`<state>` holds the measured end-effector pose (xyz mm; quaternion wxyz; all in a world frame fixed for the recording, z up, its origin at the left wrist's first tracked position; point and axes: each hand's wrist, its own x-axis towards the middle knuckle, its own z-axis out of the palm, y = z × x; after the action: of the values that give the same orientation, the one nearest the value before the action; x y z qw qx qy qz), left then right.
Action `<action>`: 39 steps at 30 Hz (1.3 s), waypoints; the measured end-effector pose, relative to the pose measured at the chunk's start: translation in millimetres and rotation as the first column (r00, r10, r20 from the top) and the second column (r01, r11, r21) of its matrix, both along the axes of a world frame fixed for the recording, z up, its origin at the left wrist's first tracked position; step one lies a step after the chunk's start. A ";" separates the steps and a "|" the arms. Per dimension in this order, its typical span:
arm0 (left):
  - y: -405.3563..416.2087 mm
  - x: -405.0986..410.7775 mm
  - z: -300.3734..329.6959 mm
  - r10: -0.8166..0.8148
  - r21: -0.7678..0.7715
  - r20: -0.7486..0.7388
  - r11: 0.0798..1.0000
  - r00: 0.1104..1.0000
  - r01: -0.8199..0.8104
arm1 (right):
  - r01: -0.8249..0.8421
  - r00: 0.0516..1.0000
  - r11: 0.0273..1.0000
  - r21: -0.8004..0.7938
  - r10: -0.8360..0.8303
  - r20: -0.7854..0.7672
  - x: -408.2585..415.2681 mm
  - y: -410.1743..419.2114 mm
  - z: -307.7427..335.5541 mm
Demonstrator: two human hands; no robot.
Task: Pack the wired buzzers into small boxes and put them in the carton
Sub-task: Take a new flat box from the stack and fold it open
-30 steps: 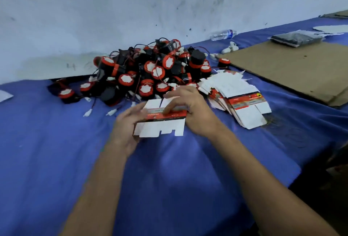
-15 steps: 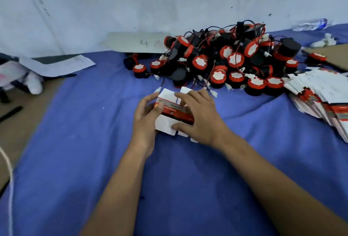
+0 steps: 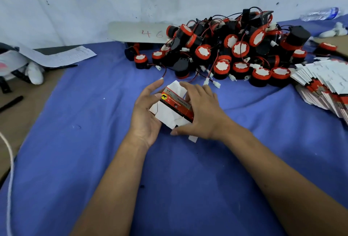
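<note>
Both hands hold one small box (image 3: 173,110), white with a red and grey printed band, partly opened out above the blue cloth. My left hand (image 3: 146,115) cups its left side. My right hand (image 3: 200,112) grips it from the right, fingers over the top and thumb under the lower flap. Behind the box lies a heap of wired buzzers (image 3: 231,51), black with red rims and white faces, their red-black wires ending in white plugs. A fanned stack of flat box blanks (image 3: 323,83) lies at the right edge. No carton is in view.
A blue cloth (image 3: 94,141) covers the table, with brown surface (image 3: 22,107) showing at the left. A printed sheet (image 3: 56,57), a black pen (image 3: 11,103) and a white cord (image 3: 9,170) lie at the left. A plastic bottle (image 3: 320,13) lies by the wall at far right.
The view has swung left, so the heap and blanks sit further right. The flat box blank in my hands has been opened into a box shape and turned at an angle.
</note>
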<state>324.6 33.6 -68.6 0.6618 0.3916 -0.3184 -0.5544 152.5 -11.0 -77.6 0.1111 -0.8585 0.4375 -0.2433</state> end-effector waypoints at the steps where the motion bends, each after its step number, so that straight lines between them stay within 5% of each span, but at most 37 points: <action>1: -0.5 -0.8 -0.3 0.010 0.007 -0.021 1.000 1.000 -0.010 | 0.002 0.998 1.000 -0.014 -0.003 -0.056 0.5 -0.2 -0.4; 4: -1.9 0.7 -2.8 0.006 0.001 -0.067 1.000 0.998 -0.006 | -0.001 0.999 1.000 0.000 0.001 -0.036 1.4 2.5 -1.7; 10: -2.4 1.4 -8.5 -0.239 -0.075 0.017 0.968 0.971 0.240 | -0.030 0.916 0.992 0.121 -0.021 0.402 -0.7 6.6 5.0; 15: -3.3 -1.2 -8.9 -0.360 -0.104 0.104 0.923 0.927 0.370 | -0.077 0.846 0.977 0.197 -0.041 0.532 0.1 6.0 7.9; 28: -4.2 13.1 -14.8 -0.129 -0.120 0.469 0.971 0.874 0.208 | -0.205 0.808 0.958 0.200 0.050 0.587 -2.8 5.3 5.4; 34: -3.5 -2.3 -9.0 0.153 -0.221 0.789 0.974 0.594 0.042 | -0.227 0.820 0.953 0.198 0.078 0.567 -1.9 5.7 5.2; 39: -7.5 -7.8 -18.6 0.292 -0.266 0.789 0.956 0.541 -0.127 | -0.277 0.842 0.937 0.211 0.130 0.524 2.3 7.9 -2.0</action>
<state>316.8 26.1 -87.2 0.5315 0.5784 -0.5873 -0.1950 154.8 -3.1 -79.6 0.3661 -0.7829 0.3286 -0.3808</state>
